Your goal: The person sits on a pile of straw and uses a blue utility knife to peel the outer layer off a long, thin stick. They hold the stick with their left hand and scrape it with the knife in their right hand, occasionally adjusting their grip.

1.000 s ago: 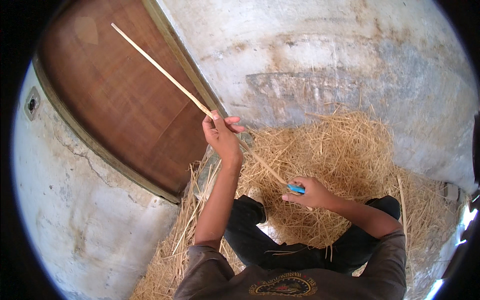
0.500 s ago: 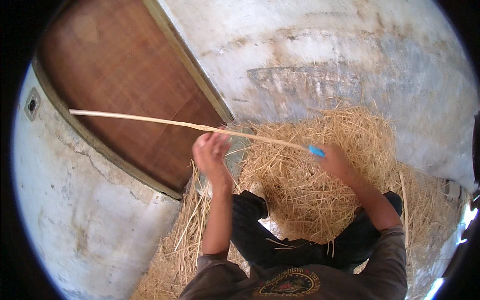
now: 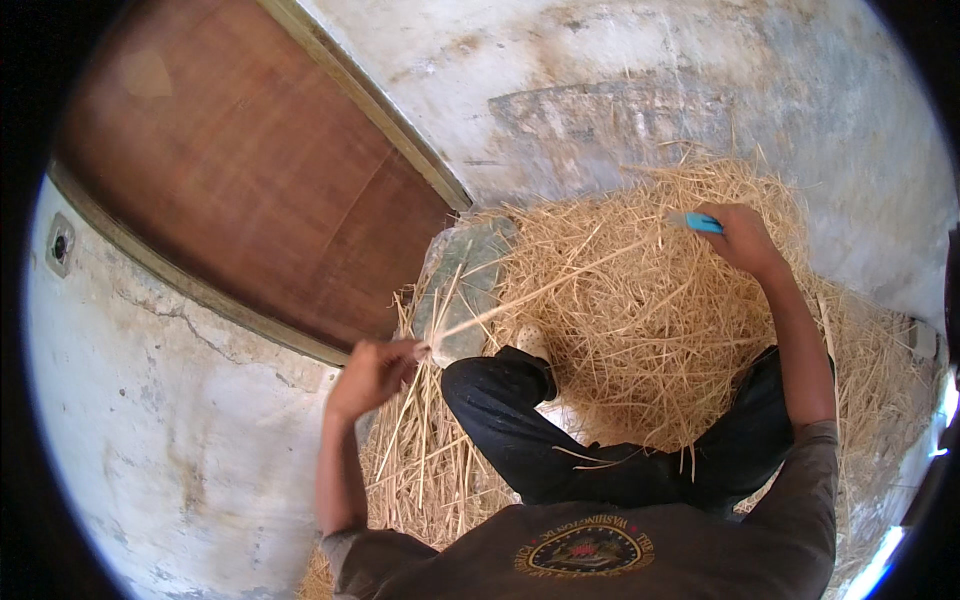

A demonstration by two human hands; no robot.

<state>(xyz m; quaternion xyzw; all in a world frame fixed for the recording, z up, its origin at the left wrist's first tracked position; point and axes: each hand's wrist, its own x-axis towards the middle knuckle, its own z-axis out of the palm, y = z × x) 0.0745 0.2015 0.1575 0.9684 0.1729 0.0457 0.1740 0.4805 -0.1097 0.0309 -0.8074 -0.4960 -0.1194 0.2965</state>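
Note:
A blue-handled cutter knife (image 3: 702, 222) is gripped in my right hand (image 3: 745, 238), over the far right part of the straw heap, its blade side pointing left. My left hand (image 3: 378, 375) is pinched around the near end of a thin pale stick (image 3: 550, 287), low on the left beside my knee. From there the stick slants up to the right across the straw, and its far end comes close to the blade. Whether the two touch, I cannot tell.
A deep heap of straw-like shavings (image 3: 640, 340) spreads between my legs and against the stained wall (image 3: 620, 60). Longer strips (image 3: 425, 465) lie by my left leg. At the back left are a brown door panel (image 3: 270, 180) and a greenish stone block (image 3: 470, 275).
My left hand has moved down and left and closed on the stick, which now slants the other way. My right hand, with the cutter knife, has moved up and right.

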